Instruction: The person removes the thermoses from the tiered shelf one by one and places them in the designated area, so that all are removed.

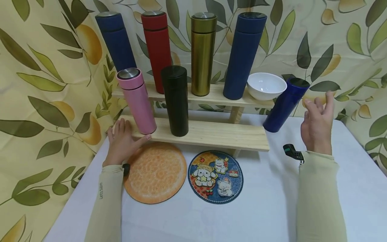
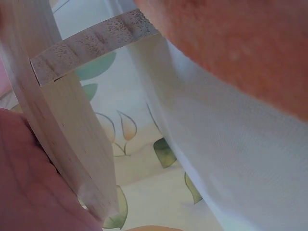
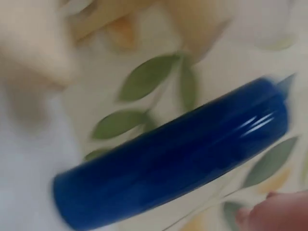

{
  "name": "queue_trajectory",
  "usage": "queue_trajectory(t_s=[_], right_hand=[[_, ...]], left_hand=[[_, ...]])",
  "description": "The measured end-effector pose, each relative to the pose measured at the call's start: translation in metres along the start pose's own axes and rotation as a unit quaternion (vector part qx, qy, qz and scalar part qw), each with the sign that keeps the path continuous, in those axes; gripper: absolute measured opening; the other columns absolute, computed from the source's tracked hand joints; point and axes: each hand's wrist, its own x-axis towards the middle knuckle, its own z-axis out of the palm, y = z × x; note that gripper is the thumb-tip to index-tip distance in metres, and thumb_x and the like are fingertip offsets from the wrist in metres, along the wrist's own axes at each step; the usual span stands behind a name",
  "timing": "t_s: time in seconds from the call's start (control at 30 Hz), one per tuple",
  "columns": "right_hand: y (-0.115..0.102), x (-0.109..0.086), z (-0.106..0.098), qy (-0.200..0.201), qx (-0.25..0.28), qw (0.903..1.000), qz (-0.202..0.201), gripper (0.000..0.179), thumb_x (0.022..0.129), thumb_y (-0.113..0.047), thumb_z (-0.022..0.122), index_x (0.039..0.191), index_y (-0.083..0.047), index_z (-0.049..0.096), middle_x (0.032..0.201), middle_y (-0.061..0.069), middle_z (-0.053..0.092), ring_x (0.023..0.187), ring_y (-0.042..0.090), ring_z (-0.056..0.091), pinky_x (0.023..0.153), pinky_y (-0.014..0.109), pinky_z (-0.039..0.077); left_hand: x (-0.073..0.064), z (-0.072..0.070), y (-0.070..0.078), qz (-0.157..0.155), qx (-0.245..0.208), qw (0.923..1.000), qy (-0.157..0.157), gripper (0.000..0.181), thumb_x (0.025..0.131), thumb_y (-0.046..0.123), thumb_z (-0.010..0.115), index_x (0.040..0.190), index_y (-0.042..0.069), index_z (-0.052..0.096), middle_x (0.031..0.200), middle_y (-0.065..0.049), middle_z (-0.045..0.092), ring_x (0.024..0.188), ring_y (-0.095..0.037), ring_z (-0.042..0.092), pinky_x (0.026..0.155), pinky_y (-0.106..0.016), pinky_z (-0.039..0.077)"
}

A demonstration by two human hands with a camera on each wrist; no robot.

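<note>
My left hand (image 1: 122, 144) rests, fingers relaxed, on the left end of the lower shelf (image 1: 223, 134); my right hand (image 1: 317, 126), free, fingers loosely bent, is near the shiny blue bottle (image 1: 284, 108) on the white table (image 1: 260, 201), right of the shelf

Lower body of a navy bottle (image 1: 117, 42) hidden behind a pink bottle (image 1: 138, 102), orange mat (image 1: 155, 173) partly covered by the left hand (image 1: 121, 143), both sleeves (image 1: 320, 195) cropped by the head view's lower edge, right hand (image 3: 279, 214) cut off and wooden stand (image 3: 115, 14) blurred in the right wrist view.
</note>
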Motion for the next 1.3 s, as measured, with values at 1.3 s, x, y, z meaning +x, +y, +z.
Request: queue_trajectory(t_s=[1.3], right_hand=[[0.04,-0.085,0.242,-0.257,0.021,0.9576,-0.13,0.081,0.096,-0.008,0.065,0.165,-0.001,0.024,0.159,0.027,0.044,0.149,0.037,0.043,0.122,0.044,0.034]], left_hand=[[0.002,0.0,-0.001,-0.001,0.001,1.0,-0.005,0.123,0.094,0.078,0.06,0.165,-0.013,0.019,0.173,-0.035,0.008,0.16,-0.049,0.005,0.12,-0.071,-0.006]])
